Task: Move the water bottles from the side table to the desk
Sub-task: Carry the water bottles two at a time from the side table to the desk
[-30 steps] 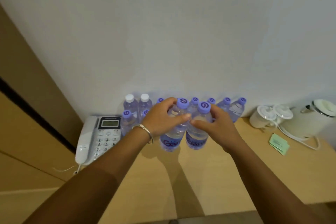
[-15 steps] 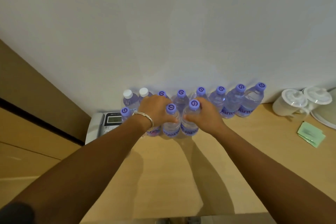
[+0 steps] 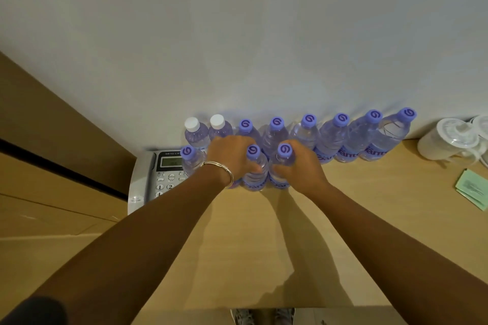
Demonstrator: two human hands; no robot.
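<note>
Bottles upright throughout, long axes vertical. Left hand point(image 3: 232, 158) wrapped round left bottle point(image 3: 254, 169); right hand point(image 3: 298, 169) wrapped round right bottle point(image 3: 281, 166); both bottles touching, standing on bench point(image 3: 264, 245) directly between hands. Phone point(image 3: 155, 177) just left of left hand, back row point(image 3: 330, 137) tight behind against wall. Open bench only nearward, so probably release and withdraw toward body.

Clear glossy plastic bottles point(image 3: 254, 171) stand on a smooth matt wooden desk point(image 3: 264, 245).
</note>
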